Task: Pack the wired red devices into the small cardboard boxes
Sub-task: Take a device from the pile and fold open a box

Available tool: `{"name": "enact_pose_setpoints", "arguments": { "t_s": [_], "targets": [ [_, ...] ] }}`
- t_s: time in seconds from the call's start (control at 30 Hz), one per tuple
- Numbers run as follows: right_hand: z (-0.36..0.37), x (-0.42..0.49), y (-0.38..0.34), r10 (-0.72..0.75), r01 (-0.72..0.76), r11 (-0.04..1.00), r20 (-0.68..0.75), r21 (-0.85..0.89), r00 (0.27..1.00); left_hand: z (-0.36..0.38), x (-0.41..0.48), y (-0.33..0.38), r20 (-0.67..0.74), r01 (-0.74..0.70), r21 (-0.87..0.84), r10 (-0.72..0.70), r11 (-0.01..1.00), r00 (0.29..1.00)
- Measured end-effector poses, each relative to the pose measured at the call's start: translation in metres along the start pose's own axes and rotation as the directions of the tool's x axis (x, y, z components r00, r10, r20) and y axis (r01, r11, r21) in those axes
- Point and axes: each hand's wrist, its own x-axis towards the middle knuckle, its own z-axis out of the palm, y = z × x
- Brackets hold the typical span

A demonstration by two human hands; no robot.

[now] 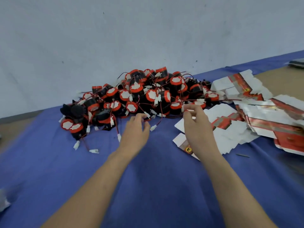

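flat box blanks [279,122]: blurred, cut off at right edge | grey object [297,63]: cropped, unidentifiable | right hand [197,124]: fingertip contents unclear

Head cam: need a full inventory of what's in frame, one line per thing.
wired red devices: dozens, red and black with white tops, heaped against the wall, centre
white connectors: several, on red and black wires, loose on the cloth in front of the heap
flat cardboard boxes: many, white with red print, unfolded, piled at right
blue cloth: one, covers the table
table: one, brown, bare at far right and left
wall: pale grey, behind
dark object: one, grey, top-right edge, unclear what
left hand: fingers loosely curled, at the heap's front edge, holding nothing
right hand: fingertips at a small white piece, grip unclear
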Motion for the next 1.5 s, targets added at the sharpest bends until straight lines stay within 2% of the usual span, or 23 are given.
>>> {"name": "enact_pose_setpoints", "arguments": {
  "t_s": [0.1,0.2,0.3,0.37,0.47,0.53,0.6,0.63,0.7,0.73,0.8,0.87,0.93,1.0,1.07,1.1,1.13,1.2,1.27,1.3,1.37,1.5],
  "targets": [
    [-0.016,0.012,0.005,-0.021,0.016,0.998,-0.075,-0.061,0.997,0.032,0.011,0.023,0.192,-0.048,-0.073,0.061,0.996,0.979],
    [-0.031,0.020,0.011,-0.046,0.025,0.982,-0.107,-0.189,0.993,0.056,0.018,0.039,0.403,-0.007,0.018,0.000,1.000,0.915],
    [-0.040,0.022,0.017,-0.061,0.031,0.912,-0.060,-0.410,0.996,0.068,0.018,0.049,0.436,0.007,0.089,-0.046,0.996,0.899],
    [-0.043,0.022,0.021,0.004,-0.009,0.870,-0.012,-0.492,1.000,0.072,0.012,0.056,0.460,0.023,0.076,-0.056,0.997,0.886],
    [-0.046,0.019,0.024,0.075,-0.042,0.856,0.043,-0.515,0.996,0.071,0.000,0.060,0.406,0.077,-0.096,-0.032,0.992,0.913],
    [-0.047,0.016,0.023,0.037,-0.011,0.888,0.048,-0.459,0.998,0.058,-0.005,0.061,0.318,0.136,-0.259,-0.049,0.956,0.947],
    [-0.046,0.014,0.019,-0.016,0.026,0.917,0.030,-0.399,0.999,0.040,-0.012,0.060,0.222,0.209,-0.438,-0.120,0.874,0.968],
    [-0.044,0.012,0.016,-0.023,0.027,0.938,0.016,-0.346,1.000,0.030,-0.017,0.060,0.175,0.241,-0.547,-0.172,0.802,0.969],
    [-0.038,0.008,0.008,0.033,-0.032,0.991,0.009,-0.132,0.999,0.011,-0.029,0.059,0.082,0.237,-0.725,-0.260,0.647,0.962],
    [-0.035,0.005,0.003,0.083,-0.082,0.996,0.039,-0.016,0.996,0.004,-0.036,0.058,0.049,0.220,-0.771,-0.288,0.597,0.956],
    [-0.026,-0.003,-0.005,0.155,-0.186,0.970,0.190,0.157,0.969,-0.005,-0.051,0.055,0.045,0.222,-0.823,-0.330,0.523,0.943],
    [-0.015,-0.011,-0.008,0.161,-0.253,0.936,0.341,0.244,0.926,-0.009,-0.064,0.050,0.060,0.244,-0.835,-0.360,0.494,0.931],
    [-0.005,-0.018,-0.009,0.126,-0.247,0.931,0.398,0.270,0.909,-0.008,-0.071,0.046,-0.006,0.235,-0.776,-0.380,0.585,0.925],
    [0.002,-0.023,-0.008,0.088,-0.231,0.918,0.404,0.322,0.911,-0.006,-0.078,0.044,-0.182,0.161,-0.613,-0.336,0.774,0.924],
    [0.004,-0.025,-0.006,0.088,-0.248,0.893,0.394,0.376,0.915,-0.007,-0.087,0.043,-0.339,0.046,-0.337,-0.167,0.940,0.926],
    [0.005,-0.025,-0.005,0.097,-0.263,0.880,0.391,0.396,0.915,-0.010,-0.091,0.042,-0.367,-0.021,-0.168,-0.043,0.986,0.929],
    [0.005,-0.025,-0.004,0.112,-0.283,0.868,0.396,0.408,0.912,-0.012,-0.094,0.039,-0.337,-0.085,-0.030,0.070,0.996,0.939],
    [0.007,-0.023,-0.002,0.147,-0.329,0.844,0.408,0.424,0.901,-0.016,-0.100,0.031,-0.134,-0.204,0.135,0.221,0.970,0.966],
    [0.009,-0.023,-0.002,0.173,-0.367,0.813,0.415,0.452,0.893,-0.017,-0.103,0.024,0.050,-0.260,0.274,0.256,0.926,0.965],
    [0.010,-0.023,-0.001,0.176,-0.380,0.799,0.421,0.467,0.890,-0.017,-0.102,0.022,0.082,-0.248,0.330,0.234,0.911,0.969],
    [0.012,-0.027,0.001,0.164,-0.395,0.788,0.458,0.472,0.874,-0.015,-0.101,0.022,0.066,-0.214,0.388,0.205,0.896,0.977],
    [0.011,-0.035,0.000,0.095,-0.375,0.826,0.551,0.421,0.829,-0.017,-0.100,0.025,-0.030,-0.199,0.427,0.233,0.882,0.972]
  ]
}}
